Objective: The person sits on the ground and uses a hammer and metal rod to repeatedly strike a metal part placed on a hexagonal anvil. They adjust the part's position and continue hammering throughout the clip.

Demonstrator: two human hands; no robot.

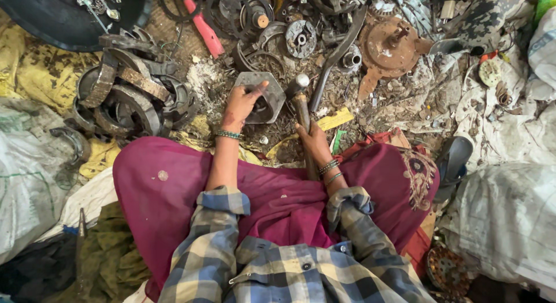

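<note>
My left hand point(240, 104) grips the near-left edge of a grey metal housing plate point(272, 90) with a round hollow in it, holding it on the littered ground. My right hand point(313, 140) is closed around the wooden handle of a hammer point(301, 100). The hammer's steel head points away from me and rests just right of the plate. Both wrists carry bangles, and the sleeves are plaid. A magenta cloth point(278, 193) covers my lap below the hands.
Curved brake shoes point(124, 94) are piled at left beside a dark round pan point(52, 16). A red-handled tool point(202, 28), rings and a rusty disc point(389, 48) lie beyond. White sacks point(509, 216) stand at right, a sandal point(453, 161) beside them.
</note>
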